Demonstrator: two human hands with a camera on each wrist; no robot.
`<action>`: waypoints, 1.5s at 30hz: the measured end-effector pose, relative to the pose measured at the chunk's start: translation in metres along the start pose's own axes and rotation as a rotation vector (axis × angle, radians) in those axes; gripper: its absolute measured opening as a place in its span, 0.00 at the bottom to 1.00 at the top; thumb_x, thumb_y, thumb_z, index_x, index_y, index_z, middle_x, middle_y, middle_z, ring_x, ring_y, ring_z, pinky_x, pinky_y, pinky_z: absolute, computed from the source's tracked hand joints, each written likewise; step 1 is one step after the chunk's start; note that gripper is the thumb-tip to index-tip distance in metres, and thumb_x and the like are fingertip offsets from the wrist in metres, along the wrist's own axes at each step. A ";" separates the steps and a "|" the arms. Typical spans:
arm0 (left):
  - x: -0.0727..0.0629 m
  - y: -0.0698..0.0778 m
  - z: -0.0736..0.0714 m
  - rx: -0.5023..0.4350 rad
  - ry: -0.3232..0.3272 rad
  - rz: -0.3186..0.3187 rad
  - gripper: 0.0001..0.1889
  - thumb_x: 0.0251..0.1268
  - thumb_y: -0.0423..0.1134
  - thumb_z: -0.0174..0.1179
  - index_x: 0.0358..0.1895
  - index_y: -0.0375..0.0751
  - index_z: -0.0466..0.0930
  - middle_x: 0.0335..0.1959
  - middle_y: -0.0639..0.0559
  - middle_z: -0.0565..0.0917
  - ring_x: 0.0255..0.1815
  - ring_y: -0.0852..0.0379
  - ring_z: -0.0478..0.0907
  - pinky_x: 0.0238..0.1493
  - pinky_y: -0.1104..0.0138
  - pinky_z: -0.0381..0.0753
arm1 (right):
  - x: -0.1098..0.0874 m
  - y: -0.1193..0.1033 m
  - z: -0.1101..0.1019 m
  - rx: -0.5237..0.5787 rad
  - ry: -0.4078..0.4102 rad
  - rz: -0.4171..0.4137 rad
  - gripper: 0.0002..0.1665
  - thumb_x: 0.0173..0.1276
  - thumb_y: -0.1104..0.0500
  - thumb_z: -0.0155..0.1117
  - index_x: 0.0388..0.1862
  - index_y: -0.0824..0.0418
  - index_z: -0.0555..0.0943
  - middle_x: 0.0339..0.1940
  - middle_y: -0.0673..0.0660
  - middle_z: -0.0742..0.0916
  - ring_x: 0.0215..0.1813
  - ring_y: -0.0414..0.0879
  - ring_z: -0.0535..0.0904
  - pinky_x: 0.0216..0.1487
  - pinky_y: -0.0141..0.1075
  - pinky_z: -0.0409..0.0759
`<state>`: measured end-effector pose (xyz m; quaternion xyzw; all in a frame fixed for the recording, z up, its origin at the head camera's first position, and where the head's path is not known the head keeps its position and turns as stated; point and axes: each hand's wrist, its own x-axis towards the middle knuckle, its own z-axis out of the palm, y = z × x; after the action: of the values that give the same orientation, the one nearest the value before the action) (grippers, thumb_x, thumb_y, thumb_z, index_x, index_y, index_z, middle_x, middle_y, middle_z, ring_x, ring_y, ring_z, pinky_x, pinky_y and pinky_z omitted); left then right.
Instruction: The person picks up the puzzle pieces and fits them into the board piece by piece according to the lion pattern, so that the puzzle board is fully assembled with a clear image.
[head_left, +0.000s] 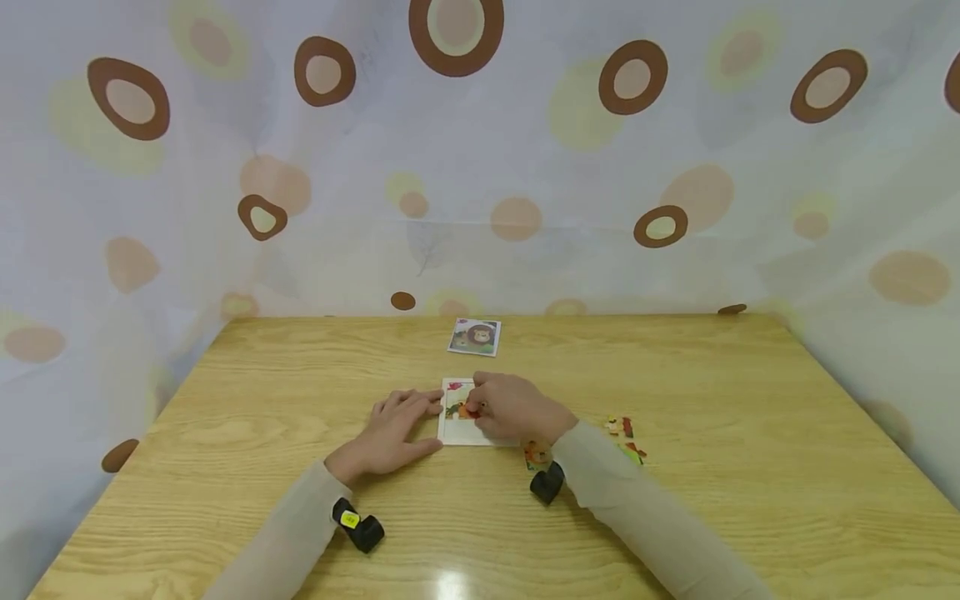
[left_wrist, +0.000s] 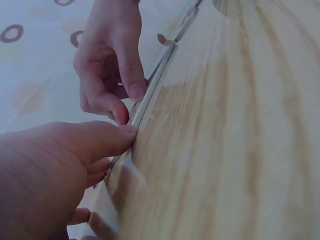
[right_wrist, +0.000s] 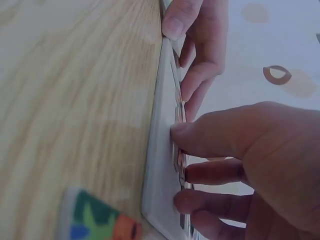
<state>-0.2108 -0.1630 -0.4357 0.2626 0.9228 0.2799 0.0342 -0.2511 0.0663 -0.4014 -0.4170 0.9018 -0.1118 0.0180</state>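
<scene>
A white-bordered puzzle board [head_left: 457,434] lies on the table with colourful pieces fitted in its upper part and a bare white strip along its near side. My left hand [head_left: 393,429] rests at the board's left side, fingers fairly straight, thumb touching its near left corner. Over the right part of the board, my right hand [head_left: 517,407] pinches a puzzle piece [head_left: 472,409] between thumb and curled fingers, low against the board. In the right wrist view the piece's edge [right_wrist: 176,155] shows by the thumb; the hand hides much of it.
Loose puzzle pieces lie right of the board: one [head_left: 536,454] by the right wrist, others [head_left: 619,427] farther right, partly behind the sleeve. A small picture card [head_left: 476,337] with a lion-like animal lies beyond the board. A patterned cloth [head_left: 525,167] hangs behind the wooden table [head_left: 262,400].
</scene>
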 end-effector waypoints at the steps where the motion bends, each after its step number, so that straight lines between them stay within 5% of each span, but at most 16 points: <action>1: 0.000 0.000 0.001 -0.005 -0.002 0.004 0.23 0.66 0.47 0.60 0.61 0.44 0.72 0.73 0.51 0.65 0.70 0.42 0.56 0.60 0.42 0.52 | -0.001 0.000 0.000 0.003 -0.002 0.002 0.05 0.65 0.62 0.63 0.36 0.56 0.86 0.29 0.48 0.73 0.27 0.40 0.66 0.32 0.31 0.67; 7: 0.003 0.003 0.001 -0.036 -0.010 0.035 0.23 0.65 0.46 0.60 0.61 0.43 0.72 0.73 0.50 0.64 0.70 0.42 0.56 0.60 0.42 0.51 | -0.010 -0.003 -0.004 -0.047 -0.008 0.001 0.06 0.65 0.65 0.61 0.34 0.56 0.84 0.29 0.49 0.74 0.27 0.42 0.67 0.32 0.33 0.68; 11: 0.003 0.003 0.000 -0.027 0.005 0.026 0.22 0.65 0.45 0.61 0.59 0.42 0.73 0.73 0.49 0.64 0.71 0.41 0.55 0.62 0.41 0.50 | -0.011 0.000 -0.005 -0.049 -0.021 -0.024 0.09 0.67 0.63 0.60 0.43 0.59 0.85 0.38 0.53 0.79 0.32 0.44 0.74 0.38 0.35 0.74; 16: 0.000 0.003 -0.001 -0.021 -0.005 0.014 0.21 0.66 0.45 0.60 0.59 0.41 0.73 0.73 0.48 0.64 0.71 0.40 0.54 0.62 0.39 0.49 | -0.019 0.011 -0.008 0.212 -0.050 -0.015 0.21 0.68 0.64 0.57 0.60 0.65 0.77 0.56 0.60 0.78 0.41 0.46 0.77 0.47 0.38 0.78; 19: -0.001 0.003 -0.001 -0.026 -0.005 0.011 0.21 0.65 0.44 0.60 0.59 0.41 0.73 0.73 0.48 0.64 0.70 0.40 0.54 0.63 0.39 0.48 | -0.028 0.022 -0.011 0.353 0.030 -0.033 0.18 0.70 0.65 0.57 0.58 0.65 0.77 0.55 0.60 0.78 0.37 0.42 0.76 0.41 0.34 0.78; 24: 0.000 0.002 0.000 -0.028 -0.006 0.010 0.22 0.65 0.44 0.60 0.59 0.41 0.73 0.73 0.48 0.63 0.70 0.40 0.54 0.63 0.38 0.48 | -0.048 0.042 -0.018 0.396 0.119 -0.031 0.14 0.70 0.65 0.58 0.53 0.66 0.78 0.50 0.61 0.81 0.32 0.39 0.76 0.36 0.31 0.77; 45: 0.001 0.001 0.000 -0.038 0.000 0.008 0.22 0.65 0.46 0.61 0.59 0.42 0.73 0.73 0.49 0.64 0.70 0.41 0.54 0.61 0.40 0.49 | -0.134 0.096 -0.047 0.362 0.078 0.158 0.15 0.68 0.65 0.60 0.51 0.70 0.77 0.41 0.61 0.83 0.33 0.42 0.79 0.36 0.34 0.78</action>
<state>-0.2110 -0.1615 -0.4347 0.2653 0.9163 0.2977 0.0381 -0.2411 0.2364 -0.3846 -0.3301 0.8970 -0.2864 0.0666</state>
